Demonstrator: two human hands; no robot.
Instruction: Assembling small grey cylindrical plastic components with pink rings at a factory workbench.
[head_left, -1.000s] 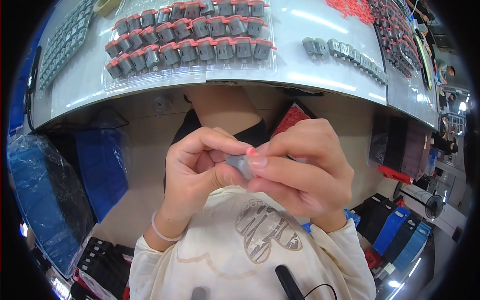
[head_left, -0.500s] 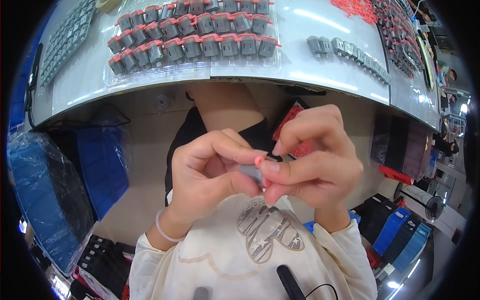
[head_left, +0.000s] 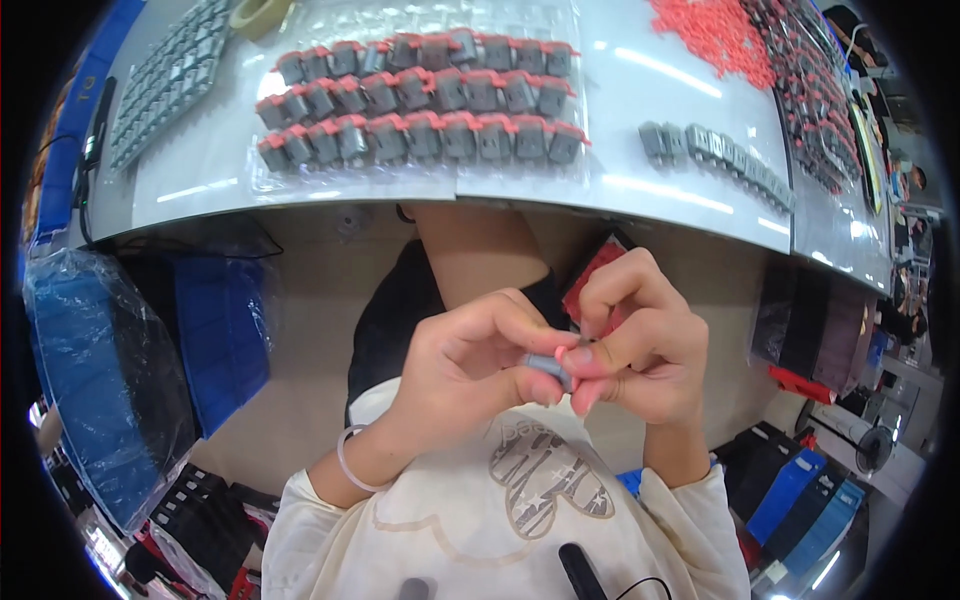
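Note:
Both my hands meet above my lap, just off the table's near edge. My left hand [head_left: 455,355] is closed, pinching a small grey motor [head_left: 544,365] between thumb and fingertips. At the motor's right end sits a pinkish-red plastic piece [head_left: 566,360], which the thumb and index finger of my right hand [head_left: 655,350] press and grip. My right fingertips partly cover that piece, so how far it sits on the motor is hidden. On the table, rows of grey motors with red caps [head_left: 450,90] stand in a clear plastic tray [head_left: 330,180].
Bare grey motors [head_left: 740,160] line up on the table's right, below a heap of red plastic parts [head_left: 710,40]. A grey tray of parts [head_left: 175,75] and a tape roll [head_left: 258,17] lie left. Underneath is a box of red bits [head_left: 590,285]; plastic-wrapped blue bundles [head_left: 105,370] stand lower left.
My hands have drawn closer together around the motor, and my right fingers curl further over the red piece. The view has shifted slightly, showing more of the table.

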